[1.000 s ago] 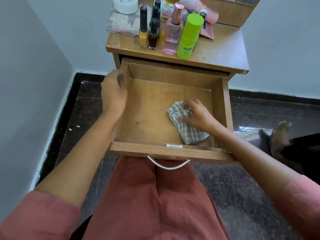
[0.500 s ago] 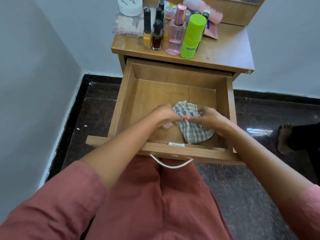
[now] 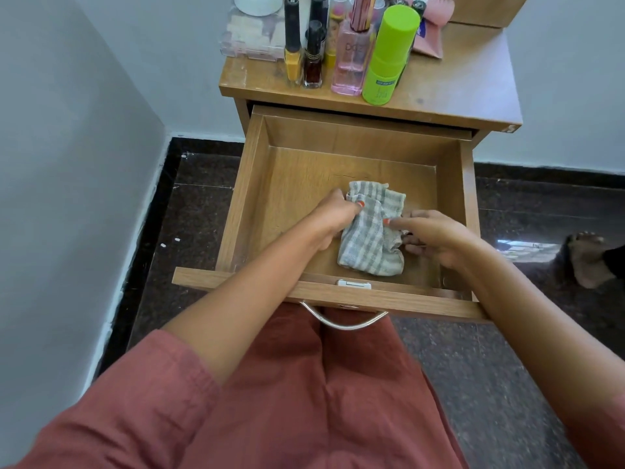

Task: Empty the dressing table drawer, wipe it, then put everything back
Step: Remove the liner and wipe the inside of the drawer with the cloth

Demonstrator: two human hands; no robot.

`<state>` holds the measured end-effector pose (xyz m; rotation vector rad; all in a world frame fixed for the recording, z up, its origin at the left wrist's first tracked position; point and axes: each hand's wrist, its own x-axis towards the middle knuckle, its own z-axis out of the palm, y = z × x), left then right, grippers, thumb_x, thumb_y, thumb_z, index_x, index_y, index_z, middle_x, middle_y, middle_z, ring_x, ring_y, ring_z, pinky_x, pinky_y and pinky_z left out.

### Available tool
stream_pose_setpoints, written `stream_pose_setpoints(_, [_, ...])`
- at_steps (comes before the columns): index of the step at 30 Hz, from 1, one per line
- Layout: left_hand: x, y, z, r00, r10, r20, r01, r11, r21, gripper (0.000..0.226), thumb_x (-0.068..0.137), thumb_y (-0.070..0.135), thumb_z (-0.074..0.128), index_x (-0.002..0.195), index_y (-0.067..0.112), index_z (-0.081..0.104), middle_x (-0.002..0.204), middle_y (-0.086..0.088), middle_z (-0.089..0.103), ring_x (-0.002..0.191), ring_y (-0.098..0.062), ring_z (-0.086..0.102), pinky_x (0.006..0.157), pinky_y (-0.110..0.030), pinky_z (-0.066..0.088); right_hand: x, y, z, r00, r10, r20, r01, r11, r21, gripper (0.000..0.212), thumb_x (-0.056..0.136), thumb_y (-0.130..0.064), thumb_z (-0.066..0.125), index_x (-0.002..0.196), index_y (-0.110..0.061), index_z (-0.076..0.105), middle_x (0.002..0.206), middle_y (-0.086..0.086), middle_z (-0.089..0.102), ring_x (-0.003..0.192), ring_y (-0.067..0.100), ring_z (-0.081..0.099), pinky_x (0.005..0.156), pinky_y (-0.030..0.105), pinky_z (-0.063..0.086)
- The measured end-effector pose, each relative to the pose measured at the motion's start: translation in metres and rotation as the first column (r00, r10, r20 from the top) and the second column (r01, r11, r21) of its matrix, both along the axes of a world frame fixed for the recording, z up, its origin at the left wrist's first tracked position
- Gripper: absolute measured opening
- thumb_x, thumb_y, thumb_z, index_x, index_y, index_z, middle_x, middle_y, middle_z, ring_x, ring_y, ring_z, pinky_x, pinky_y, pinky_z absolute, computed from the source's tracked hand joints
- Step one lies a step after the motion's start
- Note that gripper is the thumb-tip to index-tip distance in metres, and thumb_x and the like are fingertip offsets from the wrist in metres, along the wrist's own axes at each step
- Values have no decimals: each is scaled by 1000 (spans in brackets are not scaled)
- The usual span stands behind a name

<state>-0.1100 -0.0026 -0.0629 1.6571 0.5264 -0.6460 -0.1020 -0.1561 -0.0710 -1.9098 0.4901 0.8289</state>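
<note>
Left grip (image 3: 333, 214) and right grip (image 3: 436, 236), fingers curled, on cloth (image 3: 368, 245) inside drawer (image 3: 250, 198)

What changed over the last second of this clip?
The left hand let go of the left wall of the drawer, moved right and now pinches the checked cloth alongside the right hand, which kept hold. The cloth stayed inside; the tabletop bottles are unmoved.

The top edge cuts off the white jar (image 3: 258, 4), the cap of the pink perfume bottle (image 3: 351, 59) and the small bottles behind it. The label on the green bottle (image 3: 387, 59) is too blurred to read. The fingers of the left hand (image 3: 333, 218) curl out of sight under the checked cloth (image 3: 370, 238), which also partly covers those of the right hand (image 3: 436, 238). The right edge crops a bare foot (image 3: 588, 258).
</note>
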Motion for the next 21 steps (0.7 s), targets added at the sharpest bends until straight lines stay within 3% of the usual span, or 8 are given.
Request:
stream_pose_setpoints(3, [1,-1,3,997,52,-65,-55,997,-47,35,98,22,39,130,9,35,126,-10,53,111,-24,54,90,-37,43,0,-1,0,999,-18,40,21,998,-65,19,83,-26,63,96,-13,60,106,9,64,93,18,56,73,27,43])
stream_pose_setpoints(5, [0,0,8,989,96,-111,-108,988,-111,36,99,21,39,131,7,34,128,-11,53,115,-27,54,96,-42,44,-3,2,6,997,-68,23,68,997,26,7,88,-20,58,88,-13,58,100,9,65,92,19,61,81,30,47])
stream_pose_setpoints(8, [-1,4,13,988,85,-130,-111,971,-209,35,91,19,55,120,5,43,115,-12,60,107,-25,59,95,-42,49,-6,6,18,993,-112,-19,114,968,225,13,94,-15,46,94,-11,58,99,8,67,92,18,64,87,34,50])
stream_pose_setpoints(10, [-3,5,20,993,68,-96,-91,962,-256,37,84,10,64,116,4,45,100,-7,63,92,-20,63,82,-34,54,-10,5,29,991,-132,-15,130,939,318,18,95,-15,43,96,-11,60,97,8,68,89,18,66,80,33,53])
stream_pose_setpoints(12, [-3,4,28,998,60,-34,-67,956,-285,48,82,3,65,124,6,42,100,-6,62,86,-18,62,76,-30,54,-14,0,40,990,-136,30,114,918,380,18,95,-16,44,97,-12,62,93,5,70,83,15,69,68,28,57])
stream_pose_setpoints(17, [-2,-17,66,990,-17,137,60,946,-319,60,84,-6,57,136,15,35,120,-16,59,98,-24,61,84,-37,52,-21,-21,73,934,-267,236,151,896,417,13,90,-9,51,91,-18,61,87,1,72,75,9,71,62,21,58])
stream_pose_setpoints(21, [3,-40,91,954,-67,291,157,941,-299,69,86,-10,51,142,25,30,110,-10,60,80,-15,60,59,-20,53,-11,-38,96,830,-368,419,196,896,398,11,89,-7,53,91,-14,61,77,1,73,72,9,70,59,20,57])
